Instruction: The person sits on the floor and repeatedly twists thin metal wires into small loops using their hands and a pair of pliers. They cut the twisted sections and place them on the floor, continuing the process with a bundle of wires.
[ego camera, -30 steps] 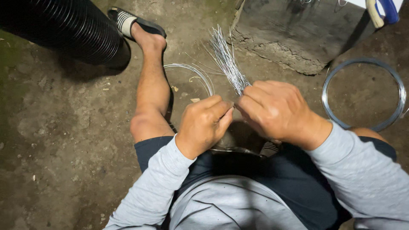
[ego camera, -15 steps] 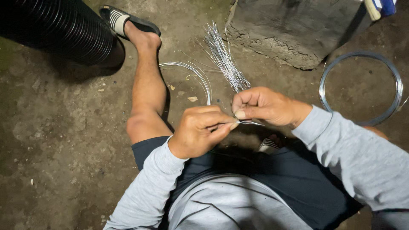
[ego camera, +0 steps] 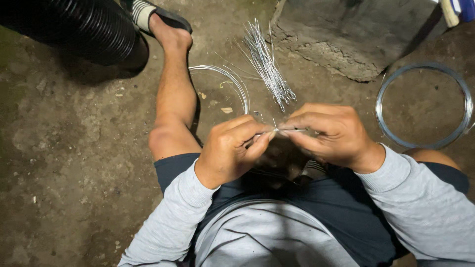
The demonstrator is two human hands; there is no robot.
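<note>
I sit on a dirt floor, and both hands meet in front of my lap. My left hand [ego camera: 231, 148] and my right hand [ego camera: 330, 133] pinch the two ends of a short thin piece of steel wire [ego camera: 283, 130] held level between them. Just beyond the hands, a bundle of cut wire lengths [ego camera: 267, 64] lies fanned on the ground. A loose curved strand of wire [ego camera: 228, 79] arcs beside my bare left leg [ego camera: 174, 99].
A round coil of wire [ego camera: 423, 105] lies on the ground at the right. A rough concrete block [ego camera: 346, 34] stands at the top. A black ribbed pipe [ego camera: 84, 27] lies at the top left, next to my sandalled foot [ego camera: 153, 15].
My right hand left the bundle, which now lies on the ground. Both hands drew a single short wire out and now hold it between their fingertips.
</note>
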